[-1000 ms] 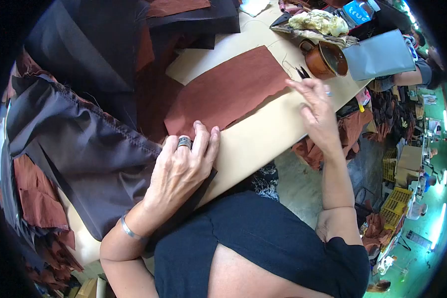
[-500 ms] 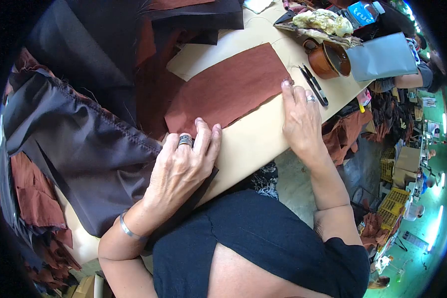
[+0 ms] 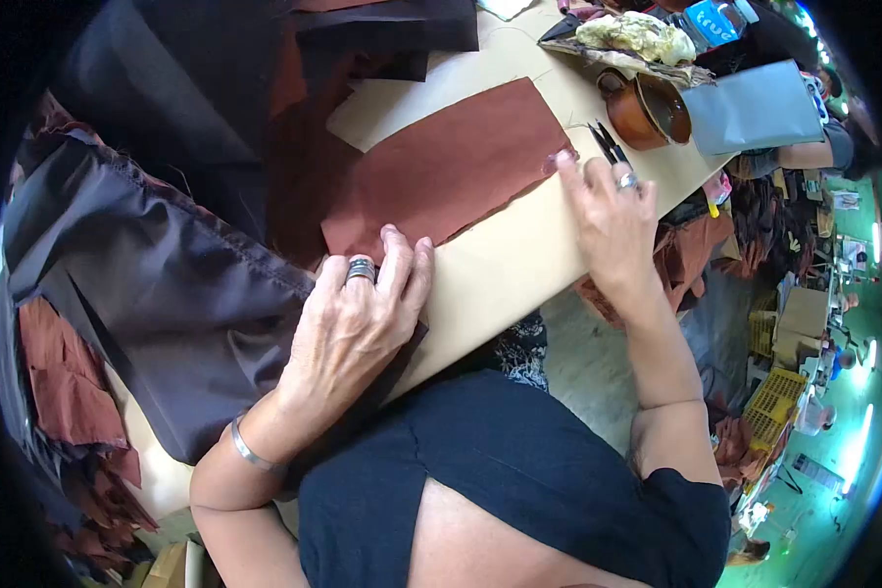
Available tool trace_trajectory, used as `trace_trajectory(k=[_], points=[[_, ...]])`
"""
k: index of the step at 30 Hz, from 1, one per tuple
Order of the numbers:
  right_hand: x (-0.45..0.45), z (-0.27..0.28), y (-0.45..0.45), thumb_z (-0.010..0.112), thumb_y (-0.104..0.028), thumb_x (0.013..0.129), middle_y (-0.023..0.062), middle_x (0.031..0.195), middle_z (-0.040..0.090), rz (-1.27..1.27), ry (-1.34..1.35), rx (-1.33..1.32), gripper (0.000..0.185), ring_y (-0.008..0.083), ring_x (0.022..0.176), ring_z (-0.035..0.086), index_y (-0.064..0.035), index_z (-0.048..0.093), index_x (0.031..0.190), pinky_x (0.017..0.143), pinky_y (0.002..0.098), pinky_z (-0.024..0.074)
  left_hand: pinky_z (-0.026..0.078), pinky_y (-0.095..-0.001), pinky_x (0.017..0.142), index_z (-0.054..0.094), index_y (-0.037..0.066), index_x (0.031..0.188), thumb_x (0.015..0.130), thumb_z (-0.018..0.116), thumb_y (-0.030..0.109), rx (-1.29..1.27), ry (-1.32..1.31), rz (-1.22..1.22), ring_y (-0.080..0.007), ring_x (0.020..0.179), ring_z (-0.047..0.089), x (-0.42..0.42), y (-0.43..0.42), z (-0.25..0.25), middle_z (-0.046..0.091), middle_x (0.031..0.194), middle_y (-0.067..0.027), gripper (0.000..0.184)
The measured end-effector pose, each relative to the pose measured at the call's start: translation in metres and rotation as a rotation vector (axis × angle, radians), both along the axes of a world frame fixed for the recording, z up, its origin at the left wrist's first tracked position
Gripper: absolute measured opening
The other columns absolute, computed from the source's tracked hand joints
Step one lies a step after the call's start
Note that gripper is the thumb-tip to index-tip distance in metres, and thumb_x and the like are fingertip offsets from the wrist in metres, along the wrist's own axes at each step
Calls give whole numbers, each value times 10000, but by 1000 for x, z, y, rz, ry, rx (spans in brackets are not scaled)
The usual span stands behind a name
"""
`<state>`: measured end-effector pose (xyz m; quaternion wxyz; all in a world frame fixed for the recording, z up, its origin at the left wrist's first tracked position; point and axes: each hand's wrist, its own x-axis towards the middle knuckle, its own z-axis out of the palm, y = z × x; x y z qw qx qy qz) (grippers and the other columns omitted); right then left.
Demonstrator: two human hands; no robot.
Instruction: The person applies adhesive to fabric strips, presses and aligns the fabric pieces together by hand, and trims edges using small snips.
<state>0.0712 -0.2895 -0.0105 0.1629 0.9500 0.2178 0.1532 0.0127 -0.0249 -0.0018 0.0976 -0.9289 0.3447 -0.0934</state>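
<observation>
A reddish-brown fabric piece (image 3: 451, 167) lies flat on the pale tabletop (image 3: 500, 265). My left hand (image 3: 358, 314) rests on its near left corner, fingers spread and slightly bent, with rings and a bracelet showing. Over the tabletop by the fabric's right end is my right hand (image 3: 612, 220), its fingers apart. Its index fingertip is close to the fabric's right corner, where a small darker patch shows. Two black pens (image 3: 610, 145) lie just beyond my right fingers, which partly hide them. Dark brown cloth (image 3: 186, 304) spreads to the left, reaching under my left wrist.
A brown ceramic cup (image 3: 647, 113) stands beyond the pens, beside a grey-blue box-like item (image 3: 753, 110). Farther back are a crumpled pale cloth (image 3: 637, 39) and a water bottle (image 3: 715, 24). Fabric scraps (image 3: 691, 260) hang below the right edge; yellow crates (image 3: 774, 407) stand off right.
My right hand has shifted right, off the fabric's corner and toward the pens, its fingers spreading more. My left hand stays on the fabric, which has hardly moved.
</observation>
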Motion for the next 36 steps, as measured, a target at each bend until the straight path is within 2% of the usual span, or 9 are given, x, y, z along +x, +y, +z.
trace_trajectory(k=[7,13,14,16,24,27,31,34,36], points=[[4,-4,-7,498,-108,816,30,941,525,77,-5,-51,529,192,865,515,-188,491,1339,767,373,362,416,-263,680,560,28,1198,822,496,126,-28,7,-15,-119,657,527,0,1,4,553,1114,-101,393],[-22,-1,28,501,-148,834,41,965,542,189,86,24,437,193,895,542,-119,542,1267,766,388,372,428,-274,707,558,40,1195,826,492,135,-2,13,-17,-135,692,545,-1,0,5,554,1114,-110,386],[-20,2,27,501,-126,812,22,927,532,166,106,23,507,182,854,514,-163,507,1318,774,370,365,431,-277,711,559,46,1188,827,491,136,-16,18,-26,-140,703,550,-1,1,6,554,1117,-114,378],[-9,0,18,505,-156,822,34,936,530,108,35,-7,445,185,887,536,-132,540,1265,783,391,370,436,-284,718,561,57,1174,830,488,138,-45,29,-42,-151,726,559,-2,2,10,555,1123,-122,361],[-19,-1,30,496,-176,840,36,956,532,229,77,9,479,188,899,545,-172,502,1319,795,404,373,438,-327,788,600,72,990,771,543,161,-201,233,-65,-191,807,576,-6,9,25,538,1156,-135,243],[-29,2,45,512,-164,815,8,956,520,223,142,40,549,174,852,494,-243,471,1356,804,379,358,429,-323,805,605,76,907,756,552,159,-196,203,-48,-193,868,561,-10,10,24,524,1173,-116,180],[-29,4,42,505,-70,797,27,955,527,292,303,218,551,184,851,497,-244,520,1320,789,365,362,422,-319,807,599,72,879,747,556,151,-123,122,-63,-189,920,539,-13,10,20,513,1180,-97,159],[-10,13,12,509,-76,783,62,993,558,267,319,415,470,214,910,535,-216,591,1224,802,396,378,421,-322,815,599,64,935,748,552,146,-130,141,-65,-189,896,543,-13,9,14,519,1166,-103,210],[9,34,-20,546,1,705,81,1029,560,86,64,562,530,276,942,539,-202,600,1192,790,418,438,422,-323,818,591,60,962,748,549,143,-167,152,-67,-189,896,548,-12,9,14,527,1153,-110,233]])
